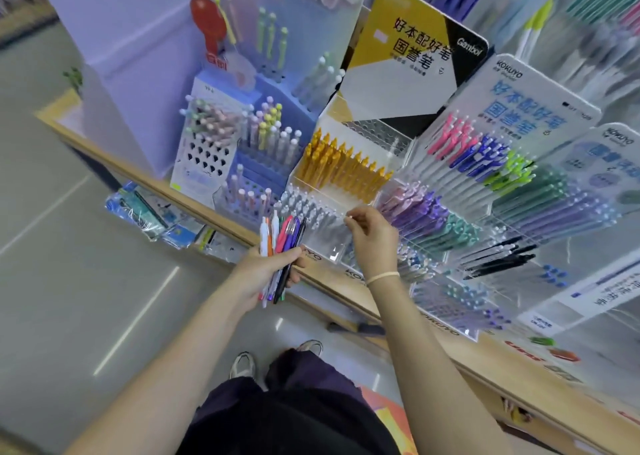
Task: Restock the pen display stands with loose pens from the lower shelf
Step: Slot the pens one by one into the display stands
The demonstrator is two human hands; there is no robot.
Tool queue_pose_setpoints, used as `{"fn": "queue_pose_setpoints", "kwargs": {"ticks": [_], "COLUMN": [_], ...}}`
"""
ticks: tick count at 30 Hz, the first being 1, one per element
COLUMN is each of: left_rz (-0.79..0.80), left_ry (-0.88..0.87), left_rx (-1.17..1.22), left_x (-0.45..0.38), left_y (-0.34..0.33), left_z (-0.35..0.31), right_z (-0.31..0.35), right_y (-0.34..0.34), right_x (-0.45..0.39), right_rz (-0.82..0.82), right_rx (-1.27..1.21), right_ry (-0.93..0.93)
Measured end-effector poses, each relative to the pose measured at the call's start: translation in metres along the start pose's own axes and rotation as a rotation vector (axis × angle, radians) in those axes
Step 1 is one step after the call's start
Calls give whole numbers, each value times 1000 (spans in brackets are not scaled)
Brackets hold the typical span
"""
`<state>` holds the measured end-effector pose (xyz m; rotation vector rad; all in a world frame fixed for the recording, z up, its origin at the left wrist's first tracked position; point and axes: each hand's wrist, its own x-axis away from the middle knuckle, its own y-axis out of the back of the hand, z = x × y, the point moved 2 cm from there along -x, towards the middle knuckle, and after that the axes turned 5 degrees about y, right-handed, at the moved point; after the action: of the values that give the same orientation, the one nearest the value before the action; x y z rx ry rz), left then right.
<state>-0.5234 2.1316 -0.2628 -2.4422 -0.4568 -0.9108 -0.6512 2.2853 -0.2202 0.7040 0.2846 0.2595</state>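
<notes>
My left hand (268,271) grips a bunch of loose pens (282,243) in white, orange, pink, purple and black, held upright in front of the shelf edge. My right hand (372,236) is raised at the clear acrylic display stand (329,212), its fingertips pinching a pale pen top (347,217) among the rows of white pens. Yellow-orange pens (343,167) fill the tier above. To the right, a tiered stand (485,191) holds pink, blue, green, purple and black pens.
A blue stand of pastel pens (249,149) sits to the left on the wooden shelf (194,205). Packaged goods (145,215) hang below the shelf edge. Signboards (412,59) rise behind the stands. Grey floor lies at left; my shoes (273,357) are below.
</notes>
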Motion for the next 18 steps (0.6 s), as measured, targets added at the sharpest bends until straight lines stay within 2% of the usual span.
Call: {"fn": "queue_pose_setpoints", "kwargs": {"ticks": [10,18], "left_rz": [-5,32], "left_ry": [31,24], "left_rx": [16,31], "left_x": [-13,-14], "left_y": [4,1], "left_z": [-3,-5], "right_z": [-7,-15], "right_y": [-10,-26], "right_x": [-13,-7], "right_rz": [99,210], "right_rx": [61,154], "right_ry": [105,76]}}
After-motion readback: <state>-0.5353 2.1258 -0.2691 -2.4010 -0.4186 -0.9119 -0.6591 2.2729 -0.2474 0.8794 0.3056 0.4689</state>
